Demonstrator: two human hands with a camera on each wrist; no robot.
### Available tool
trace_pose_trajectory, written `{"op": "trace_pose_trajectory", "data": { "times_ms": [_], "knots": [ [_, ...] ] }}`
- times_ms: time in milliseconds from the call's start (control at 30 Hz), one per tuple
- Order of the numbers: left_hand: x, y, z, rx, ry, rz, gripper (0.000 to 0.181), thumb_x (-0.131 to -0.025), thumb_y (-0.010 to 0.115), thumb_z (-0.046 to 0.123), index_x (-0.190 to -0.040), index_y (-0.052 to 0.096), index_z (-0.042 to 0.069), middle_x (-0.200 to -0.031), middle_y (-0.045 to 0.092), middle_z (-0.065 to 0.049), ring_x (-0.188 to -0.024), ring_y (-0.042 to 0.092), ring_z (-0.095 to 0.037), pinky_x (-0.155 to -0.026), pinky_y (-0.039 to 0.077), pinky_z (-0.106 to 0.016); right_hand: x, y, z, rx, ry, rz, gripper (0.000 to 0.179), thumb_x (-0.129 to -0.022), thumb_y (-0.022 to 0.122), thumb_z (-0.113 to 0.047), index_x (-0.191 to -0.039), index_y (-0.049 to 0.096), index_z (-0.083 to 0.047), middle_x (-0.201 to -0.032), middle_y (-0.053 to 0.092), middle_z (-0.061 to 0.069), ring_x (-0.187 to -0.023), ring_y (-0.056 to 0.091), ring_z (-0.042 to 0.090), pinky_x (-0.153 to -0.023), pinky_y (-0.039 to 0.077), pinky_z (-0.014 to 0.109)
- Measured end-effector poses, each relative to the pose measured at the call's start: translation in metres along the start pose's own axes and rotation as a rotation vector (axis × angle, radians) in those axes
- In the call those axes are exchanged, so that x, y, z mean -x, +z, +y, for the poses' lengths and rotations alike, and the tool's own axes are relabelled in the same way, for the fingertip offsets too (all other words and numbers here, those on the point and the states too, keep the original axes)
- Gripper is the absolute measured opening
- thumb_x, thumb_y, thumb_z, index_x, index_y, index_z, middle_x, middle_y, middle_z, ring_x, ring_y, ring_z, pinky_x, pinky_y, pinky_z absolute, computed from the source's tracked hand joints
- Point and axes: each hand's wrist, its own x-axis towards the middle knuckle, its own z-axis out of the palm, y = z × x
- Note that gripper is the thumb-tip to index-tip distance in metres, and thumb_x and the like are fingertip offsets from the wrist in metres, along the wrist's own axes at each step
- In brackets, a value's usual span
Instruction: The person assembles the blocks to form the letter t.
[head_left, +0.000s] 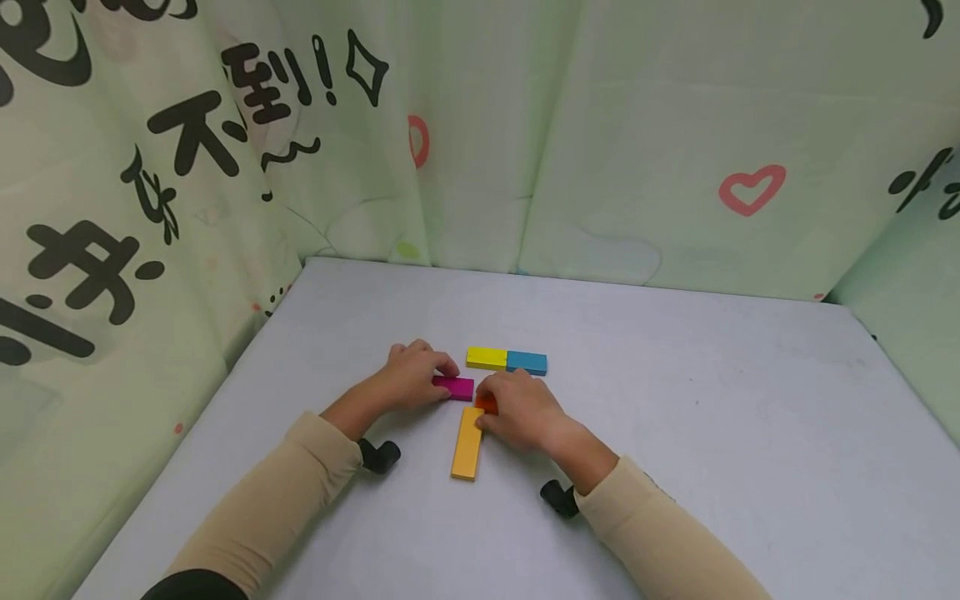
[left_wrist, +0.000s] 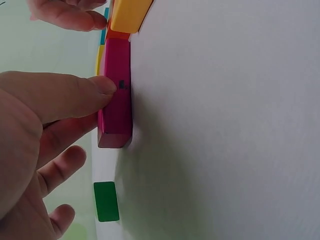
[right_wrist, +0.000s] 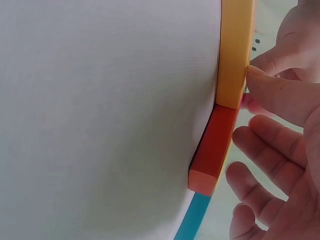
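My left hand holds a magenta block flat on the table, its thumb on the near side and forefinger at the far side. My right hand hovers over a red-orange block, mostly hidden under it in the head view. In the right wrist view, that hand's thumb touches the edge of an amber block, while its other fingers spread loosely beside the red-orange one. The amber block's far end meets the red-orange block, which lies in line with the magenta one.
Beyond the hands, a yellow block and a blue block lie end to end. A green block shows past the left hand in its wrist view. Printed curtains hang behind the white table and along its sides.
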Motion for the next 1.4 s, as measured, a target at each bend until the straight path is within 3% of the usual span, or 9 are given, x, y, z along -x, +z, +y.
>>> {"op": "trace_pose_trajectory", "data": {
  "times_ms": [1133, 1400],
  "knots": [
    [0.0071, 0.0048, 0.0039, 0.033, 0.038, -0.024, 0.027, -0.088, 0.079, 0.023, -0.114, 0.073, 0.019, -0.096, 0.061, 0.006, -0.107, 0.046, -0.018, -0.094, 0.035, -0.042, -0.0001, 0.0004, 0.0002, 0.011, -0.018, 0.011, 0.042, -0.086, 0.081, -0.03, -0.119, 0.067, -0.009, -0.1, 0.065, 0.0, -0.099, 0.052, 0.022, -0.084, 0.047, 0.037],
    [0.0079, 0.0052, 0.0031, 0.04, 0.049, -0.009, 0.029, -0.088, 0.079, 0.023, -0.116, 0.073, 0.018, -0.098, 0.064, 0.007, -0.107, 0.047, -0.018, -0.094, 0.034, -0.043, -0.0014, -0.0002, 0.0015, -0.066, -0.001, -0.006, 0.043, -0.085, 0.082, -0.026, -0.121, 0.066, -0.008, -0.103, 0.063, 0.001, -0.097, 0.055, 0.019, -0.087, 0.05, 0.037]
  ]
}}
